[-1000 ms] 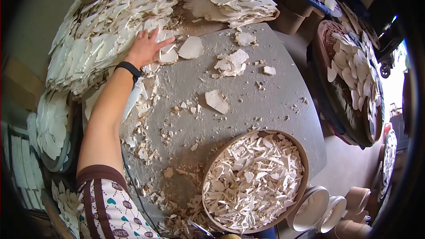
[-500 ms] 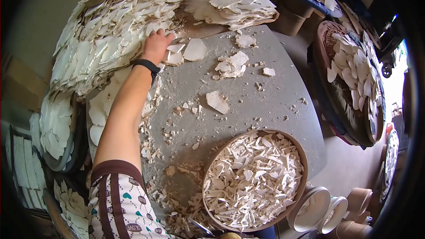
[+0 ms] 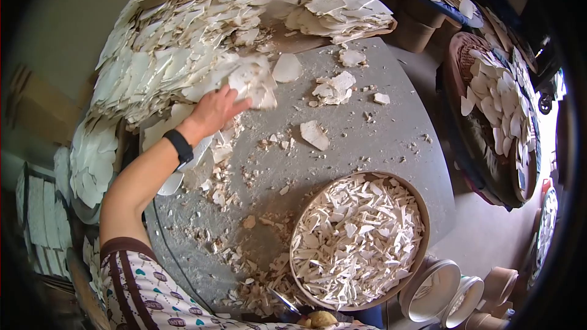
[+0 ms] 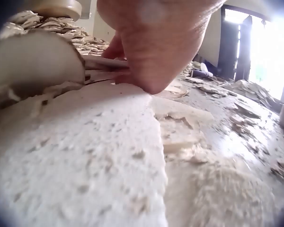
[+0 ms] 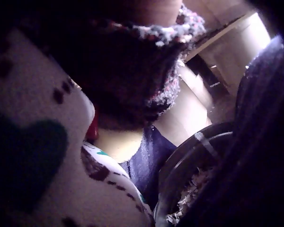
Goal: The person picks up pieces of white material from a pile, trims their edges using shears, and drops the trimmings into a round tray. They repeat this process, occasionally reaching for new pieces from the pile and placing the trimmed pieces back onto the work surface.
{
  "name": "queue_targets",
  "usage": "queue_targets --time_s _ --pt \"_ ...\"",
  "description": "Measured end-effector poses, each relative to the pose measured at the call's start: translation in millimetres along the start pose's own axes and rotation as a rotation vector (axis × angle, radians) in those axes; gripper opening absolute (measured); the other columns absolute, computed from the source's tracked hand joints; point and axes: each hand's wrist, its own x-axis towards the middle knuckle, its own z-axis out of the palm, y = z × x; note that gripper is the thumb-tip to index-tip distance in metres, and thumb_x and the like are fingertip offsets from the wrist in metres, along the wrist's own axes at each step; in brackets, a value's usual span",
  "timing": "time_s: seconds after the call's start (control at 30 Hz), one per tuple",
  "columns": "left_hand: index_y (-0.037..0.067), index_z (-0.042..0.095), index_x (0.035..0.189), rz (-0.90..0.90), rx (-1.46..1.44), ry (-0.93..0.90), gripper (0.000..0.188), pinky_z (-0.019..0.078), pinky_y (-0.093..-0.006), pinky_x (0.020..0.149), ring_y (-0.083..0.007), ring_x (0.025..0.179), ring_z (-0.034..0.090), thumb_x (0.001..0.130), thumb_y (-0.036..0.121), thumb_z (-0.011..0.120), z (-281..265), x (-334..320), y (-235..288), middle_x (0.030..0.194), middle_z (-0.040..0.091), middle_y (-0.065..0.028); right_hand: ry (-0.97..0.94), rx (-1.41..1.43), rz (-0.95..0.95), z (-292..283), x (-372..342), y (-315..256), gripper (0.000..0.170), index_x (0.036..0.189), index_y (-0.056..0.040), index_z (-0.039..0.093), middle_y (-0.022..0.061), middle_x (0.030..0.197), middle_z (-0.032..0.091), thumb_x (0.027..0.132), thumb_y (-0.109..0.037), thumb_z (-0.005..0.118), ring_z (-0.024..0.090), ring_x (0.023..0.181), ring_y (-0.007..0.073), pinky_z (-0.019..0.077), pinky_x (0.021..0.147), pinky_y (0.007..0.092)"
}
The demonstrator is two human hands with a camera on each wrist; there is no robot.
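Observation:
Near the front of the heap, my left hand [image 3: 214, 111] holds the near edge of a large off-white flake [image 3: 249, 79], blurred in the head view. In the left wrist view, flat pieces [image 4: 102, 62] lie between the fingers and thumb of my left hand [image 4: 156, 38], behind a big speckled flake [image 4: 80, 161]. At the bottom edge of the head view, a thin blade [image 3: 284, 301] shows beside a yellowish rounded thing [image 3: 321, 319]. A dark knitted covering [image 5: 132, 71] hides most of my right hand in the right wrist view; its fingers cannot be made out.
A round tray [image 3: 296, 232] of broken shards stands on the grey table [image 3: 397, 140]. Loose flakes [image 3: 314, 135] and crumbs are scattered about. The tall heap [image 3: 177, 49] fills the back left. Round baskets [image 3: 455, 116] stand at right, buckets [image 3: 428, 290] at lower right.
My left hand first lay spread on the heap's edge, then bent its fingers there. Now it is nearer my body with a large flake, tilted up from the heap. The head view has shifted slightly.

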Motion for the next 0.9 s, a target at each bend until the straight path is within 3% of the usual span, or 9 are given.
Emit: queue_targets --time_s 0.27,0.43,0.5,0.57,0.63,0.67,0.73,0.8,0.9 --pt "0.024 0.037 0.112 0.346 -0.204 0.131 0.041 0.0474 -0.031 0.063 -0.0236 0.079 0.051 0.076 0.008 0.049 -70 -49 65 0.084 0.047 -0.0055 -0.026 -0.056 0.03 -1 -14 28 0.019 0.064 -0.0023 0.045 0.0088 0.067 0.046 0.082 -0.008 0.046 0.048 0.063 0.0197 0.0368 0.055 0.0347" --pt "0.023 0.042 0.103 0.363 -0.23 0.166 0.028 0.044 -0.0283 0.062 -0.0201 0.077 0.05 0.078 0.011 0.047 -101 -74 113 0.078 0.045 -0.0035 -0.139 -0.192 0.059 -19 -30 70 0.02 0.062 -0.0026 0.045 0.0088 0.066 0.045 0.082 -0.007 0.046 0.048 0.062 0.0198 0.0362 0.055 0.0351" --pt "0.023 0.043 0.102 0.371 -0.274 0.173 0.028 0.044 -0.0284 0.062 -0.0196 0.076 0.05 0.077 0.012 0.048 -105 -90 121 0.077 0.044 -0.003 -0.298 -0.479 -0.044 -36 -32 96 0.021 0.062 -0.0028 0.045 0.0088 0.066 0.045 0.082 -0.007 0.046 0.048 0.062 0.0198 0.036 0.054 0.0353" --pt "0.023 0.045 0.101 0.375 -0.305 0.155 0.028 0.044 -0.0285 0.061 -0.0191 0.074 0.049 0.076 0.012 0.05 -112 -113 126 0.075 0.043 -0.0025 -0.526 -0.984 -0.39 -53 -33 120 0.021 0.061 -0.0029 0.045 0.0087 0.066 0.045 0.082 -0.007 0.046 0.047 0.062 0.0199 0.0358 0.054 0.0355" --pt "0.022 0.045 0.099 0.383 -0.297 0.131 0.027 0.044 -0.0286 0.061 -0.0187 0.073 0.049 0.075 0.011 0.051 -121 -133 121 0.074 0.043 -0.002 -0.712 -0.96 -0.508 -65 -30 134 0.022 0.06 -0.003 0.044 0.0087 0.065 0.045 0.082 -0.007 0.045 0.047 0.062 0.0199 0.0355 0.054 0.0356" --pt "0.022 0.046 0.099 0.377 -0.299 0.096 0.028 0.0441 -0.0285 0.061 -0.0186 0.072 0.049 0.074 0.011 0.052 -124 -144 119 0.074 0.042 -0.0018 -0.746 -0.427 -0.145 -52 -35 132 0.019 0.062 -0.0027 0.046 0.0099 0.065 0.046 0.08 -0.008 0.047 0.048 0.062 0.0214 0.0361 0.055 0.0369" --pt "0.022 0.047 0.098 0.357 -0.305 0.02 0.028 0.0444 -0.0284 0.061 -0.0185 0.071 0.048 0.073 0.01 0.053 -131 -170 118 0.073 0.042 -0.0014 -0.243 -0.562 -0.137 21 -80 105 0.027 0.064 -0.004 0.048 0.0077 0.066 0.052 0.085 -0.021 0.051 0.05 0.06 0.0222 0.037 0.055 0.0385" --pt "0.021 0.048 0.099 0.315 -0.315 0.027 0.029 0.0452 -0.0282 0.062 -0.0186 0.07 0.048 0.073 0.01 0.054 -134 -187 121 0.073 0.042 -0.0012 -0.683 -1.23 -0.381 -82 -34 142 0.023 0.106 0.0021 0.052 0.0118 0.097 0.057 0.089 -0.012 0.048 0.055 0.089 0.0195 0.0463 0.079 0.029" --pt "0.02 0.05 0.102 0.257 -0.351 0.028 0.031 0.0458 -0.0284 0.063 -0.0186 0.07 0.048 0.073 0.01 0.054 -146 -198 132 0.073 0.042 -0.0013 -0.598 -0.705 -0.108 -76 -47 135 0.027 0.115 0.0003 0.05 0.0103 0.106 0.057 0.088 -0.006 0.047 0.054 0.097 0.0174 0.0433 0.088 0.029"
